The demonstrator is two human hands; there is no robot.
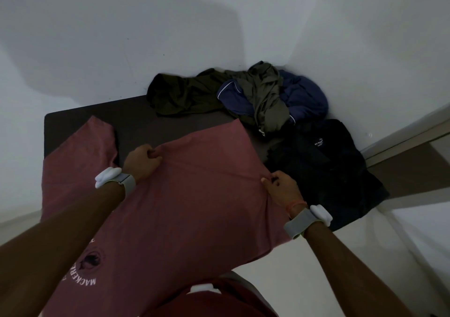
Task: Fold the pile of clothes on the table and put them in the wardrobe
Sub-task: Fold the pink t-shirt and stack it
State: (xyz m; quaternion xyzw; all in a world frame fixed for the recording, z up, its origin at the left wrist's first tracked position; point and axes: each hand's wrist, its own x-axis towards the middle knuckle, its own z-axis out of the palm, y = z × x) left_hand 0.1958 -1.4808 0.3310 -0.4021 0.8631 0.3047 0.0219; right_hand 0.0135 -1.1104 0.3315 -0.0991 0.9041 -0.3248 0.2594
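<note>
A dusty-red T-shirt (194, 195) with white print lies spread across the dark table (136, 117), hanging over its near edge. My left hand (142, 162) pinches a fold of the shirt near its middle top. My right hand (280, 190) pinches the cloth at the shirt's right side. A taut crease runs between the two hands. A short sleeve (97, 136) lies flat at the far left.
A crumpled pile sits at the table's far right corner: a dark green garment (185, 95), an olive one (267, 102) and a navy one (304, 95). A black garment (323, 170) lies flat on the right. White walls (121, 37) meet behind the pile.
</note>
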